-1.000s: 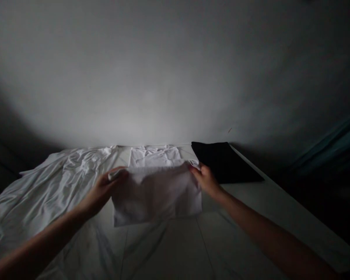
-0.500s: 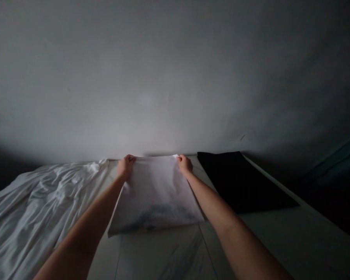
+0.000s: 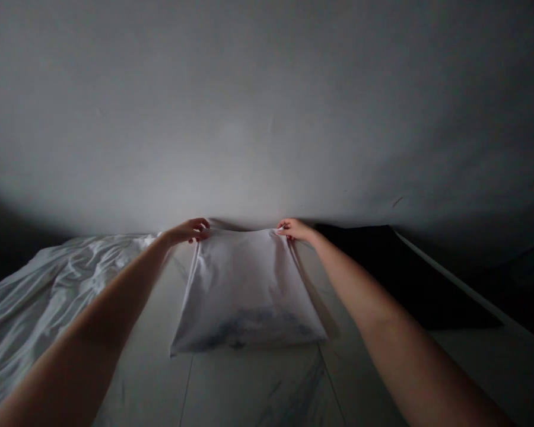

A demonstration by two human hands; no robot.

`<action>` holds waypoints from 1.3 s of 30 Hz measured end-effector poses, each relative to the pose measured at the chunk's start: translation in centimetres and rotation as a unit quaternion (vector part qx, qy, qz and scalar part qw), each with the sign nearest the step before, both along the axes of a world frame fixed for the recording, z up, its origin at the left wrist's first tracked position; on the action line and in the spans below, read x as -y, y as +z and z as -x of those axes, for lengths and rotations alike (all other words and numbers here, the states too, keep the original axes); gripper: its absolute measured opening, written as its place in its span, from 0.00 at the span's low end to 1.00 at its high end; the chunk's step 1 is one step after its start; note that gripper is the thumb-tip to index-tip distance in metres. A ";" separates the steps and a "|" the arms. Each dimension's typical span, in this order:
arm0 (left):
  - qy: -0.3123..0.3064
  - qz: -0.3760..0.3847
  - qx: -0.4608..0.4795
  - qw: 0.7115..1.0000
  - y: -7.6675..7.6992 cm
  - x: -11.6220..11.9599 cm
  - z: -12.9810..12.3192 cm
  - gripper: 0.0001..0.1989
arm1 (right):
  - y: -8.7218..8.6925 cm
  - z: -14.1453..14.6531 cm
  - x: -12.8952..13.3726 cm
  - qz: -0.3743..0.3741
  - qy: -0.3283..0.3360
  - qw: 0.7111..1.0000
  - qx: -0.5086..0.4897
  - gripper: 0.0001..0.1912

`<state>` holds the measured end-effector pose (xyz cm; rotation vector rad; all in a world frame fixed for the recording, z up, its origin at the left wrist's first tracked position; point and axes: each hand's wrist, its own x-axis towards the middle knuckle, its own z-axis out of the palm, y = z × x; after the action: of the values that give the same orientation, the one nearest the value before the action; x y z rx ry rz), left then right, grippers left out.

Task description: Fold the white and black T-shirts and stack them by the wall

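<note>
A white cloth [image 3: 244, 279] with a dark bluish print along its near part lies folded into a rough rectangle in front of me; it looks like a garment, but its kind is not clear. At its far left corner, my left hand [image 3: 190, 230] pinches the edge between thumb and fingers. My right hand [image 3: 294, 229] grips the far right corner in the same way. Between the two hands the far edge is slightly raised and sags a little, and creases run down from the right corner.
Right of the cloth lies a flat, folded black cloth [image 3: 396, 267]. A heap of crumpled white fabric [image 3: 84, 267] covers the left side. Underneath is a pale, marble-patterned tiled surface [image 3: 249, 385]. A grey wall [image 3: 249, 118] rises directly behind.
Both hands have shifted their grip at the far corners, with the fingers now less curled. The cloth's far edge sags slightly more. The view has turned a little to the left.
</note>
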<state>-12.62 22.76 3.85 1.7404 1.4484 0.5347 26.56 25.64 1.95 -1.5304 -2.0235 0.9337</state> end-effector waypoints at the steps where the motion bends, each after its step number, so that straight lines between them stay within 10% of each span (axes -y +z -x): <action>1: -0.014 0.002 0.001 1.000 0.0 -0.3 0.4 0.21 | 0.4 -0.2 -0.2 0.025 0.018 1.000 -0.002 0.11; 13: -0.150 -0.003 -0.102 0.983 -0.7 -1.9 1.4 0.20 | 2.0 -0.2 -1.7 0.093 0.108 0.985 0.097 0.06; 24: -0.116 -0.030 -0.136 0.983 2.3 -1.5 1.5 0.21 | 5.1 -1.6 -2.6 0.095 0.110 0.976 0.161 0.22; 30: -0.094 -0.055 -0.136 0.985 0.3 -2.3 1.5 0.16 | 3.2 -0.8 -2.0 0.036 0.051 0.976 0.208 0.20; 35: 0.001 -0.125 -0.210 0.970 -1.0 -0.7 -0.3 0.12 | 1.1 0.9 0.0 -0.041 -0.022 0.967 0.250 0.12; 39: 0.182 -0.281 -0.315 0.888 -2.6 4.6 -4.7 0.22 | -0.1 3.9 4.9 -0.204 -0.168 0.921 0.284 0.19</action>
<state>-7.96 18.12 1.29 2.2332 2.2803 0.6645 22.67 20.70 1.82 -1.9505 -2.0287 -0.0919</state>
